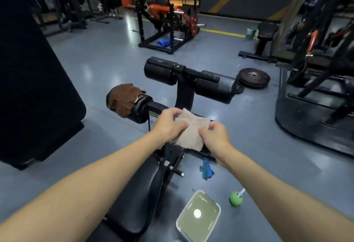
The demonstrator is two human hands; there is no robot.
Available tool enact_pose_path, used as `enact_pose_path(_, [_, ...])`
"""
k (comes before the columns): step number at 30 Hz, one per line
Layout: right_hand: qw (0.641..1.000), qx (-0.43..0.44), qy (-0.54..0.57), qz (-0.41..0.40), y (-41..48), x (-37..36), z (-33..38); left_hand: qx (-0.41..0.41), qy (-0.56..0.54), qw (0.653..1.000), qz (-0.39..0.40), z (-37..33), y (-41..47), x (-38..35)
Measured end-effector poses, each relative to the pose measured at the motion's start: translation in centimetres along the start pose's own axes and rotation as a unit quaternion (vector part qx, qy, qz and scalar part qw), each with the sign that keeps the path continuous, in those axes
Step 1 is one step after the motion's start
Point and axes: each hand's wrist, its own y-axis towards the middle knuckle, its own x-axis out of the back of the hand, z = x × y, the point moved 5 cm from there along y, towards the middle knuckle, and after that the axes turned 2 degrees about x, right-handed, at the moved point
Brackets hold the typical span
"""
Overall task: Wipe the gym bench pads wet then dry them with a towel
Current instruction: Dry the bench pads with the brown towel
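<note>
We look down on a grey gym floor (95, 59) with a black padded bench (138, 193) running away from us at the bottom centre. At its far end an upright post carries a pair of upper roller pads (162, 73), one on each side. Below them and nearer to us is a lower roller pad (140, 109) on the left side of the frame.

Farther back stands a black rack with orange parts (162, 21). Two dark weight plates (253, 78) lie stacked on the floor to the right of the upper rollers.

A brown towel (122, 96) is draped over the outer end of the lower roller pad.

Two bare forearms reach forward over the bench. Between the hands, in front of the post, is a pale pinkish cloth (191, 128), spread roughly flat. The left hand (169, 124) pinches its left edge with curled fingers, and the right hand (215, 136) pinches its right edge the same way.

On the floor just right of the bench sits a clear rectangular tub (210, 198) of greenish liquid. Near it lies a small green ball-shaped object (236, 200) with a white tube sticking out, and beyond the tub, under the right wrist, is something blue (206, 170); we cannot tell what it is.
</note>
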Motion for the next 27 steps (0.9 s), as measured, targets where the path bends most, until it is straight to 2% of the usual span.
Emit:
enact_pose_path(2, [0.999,-0.023,-0.033,-0.016,4.7,-0.4,-0.2,0.005,0.017,1.0,0.0,0.5,5.1,-1.2])
enact_pose_path(4, [0.986,-0.03,-0.165,-0.011,8.4,-0.6,-0.9,0.006,0.068,0.997,0.039,1.6,9.2,-3.1])
enact_pose_path(7, [0.907,0.059,-0.416,0.042,11.4,-1.6,-1.7,-0.009,0.253,0.959,0.131,4.5,12.6,-6.1])
enact_pose_path(9, [0.869,0.105,-0.475,0.091,12.3,-2.6,-2.2,-0.027,0.325,0.937,0.127,5.5,13.7,-6.9])
enact_pose_path(16, [0.829,0.095,-0.539,0.113,14.9,-4.2,0.5,-0.026,0.258,0.955,0.146,5.4,15.2,-4.8])
enact_pose_path(21, [0.864,0.15,-0.448,0.17,15.8,-9.7,5.4,0.02,0.218,0.976,0.014,6.0,15.6,2.5])
enact_pose_path(27, [0.887,0.144,-0.356,0.258,16.7,-19.5,9.0,0.102,0.174,0.967,-0.153,10.9,16.9,13.5])
